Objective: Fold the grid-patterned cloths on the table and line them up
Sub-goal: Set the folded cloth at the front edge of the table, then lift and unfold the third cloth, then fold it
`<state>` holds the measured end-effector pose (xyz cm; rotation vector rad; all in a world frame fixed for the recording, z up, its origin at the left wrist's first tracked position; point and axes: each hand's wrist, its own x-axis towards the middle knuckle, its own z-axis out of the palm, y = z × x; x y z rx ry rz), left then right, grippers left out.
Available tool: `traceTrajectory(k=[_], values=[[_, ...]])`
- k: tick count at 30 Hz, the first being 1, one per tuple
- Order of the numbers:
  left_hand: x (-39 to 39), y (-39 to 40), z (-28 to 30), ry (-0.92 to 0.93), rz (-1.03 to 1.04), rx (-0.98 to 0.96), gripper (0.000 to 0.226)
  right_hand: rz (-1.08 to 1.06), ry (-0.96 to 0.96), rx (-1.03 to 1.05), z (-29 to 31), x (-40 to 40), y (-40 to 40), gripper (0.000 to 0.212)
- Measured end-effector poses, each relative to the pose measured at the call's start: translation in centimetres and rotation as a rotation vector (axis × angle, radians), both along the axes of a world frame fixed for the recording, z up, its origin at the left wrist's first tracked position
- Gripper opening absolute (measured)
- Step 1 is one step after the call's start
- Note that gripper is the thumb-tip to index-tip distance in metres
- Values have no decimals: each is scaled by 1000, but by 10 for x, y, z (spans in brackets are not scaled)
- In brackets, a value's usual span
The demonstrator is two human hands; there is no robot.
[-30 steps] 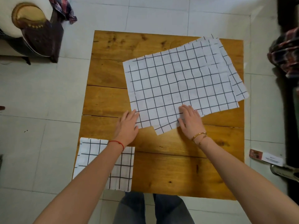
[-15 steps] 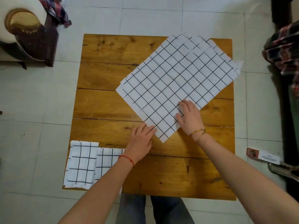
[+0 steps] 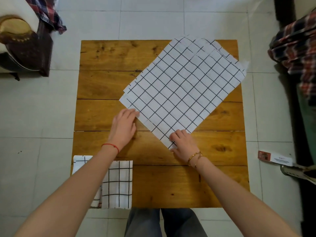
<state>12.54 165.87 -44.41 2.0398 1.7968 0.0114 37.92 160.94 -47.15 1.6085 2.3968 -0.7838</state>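
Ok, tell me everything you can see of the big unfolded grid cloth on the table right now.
The unfolded grid cloth is thin white fabric with a black square grid, lying flat and turned diagonally on the wooden table. It looks like several stacked layers: offset edges show at its far corner and left corner. Its far right corner hangs past the table edge. The right hand holds down the near corner, and the left hand touches the near left edge with its fingers.

Both forearms stretched forward, left hand point(image 3: 124, 126) flat with fingers straight, right hand point(image 3: 182, 142) with curled fingers pressing down
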Motion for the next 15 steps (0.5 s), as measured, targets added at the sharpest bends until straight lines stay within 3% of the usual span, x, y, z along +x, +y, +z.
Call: traceTrajectory(k=[7, 11, 15], values=[[-30, 34, -8, 50, -68, -132, 52, -132, 80, -90, -4, -4, 20, 3], [-30, 44, -9, 49, -123, -196, 58, -493, 366, -194, 10, -10, 37, 11], [-30, 54, -13, -23, -115, -146, 50, -797, 660, -250, 22, -4, 61, 4]])
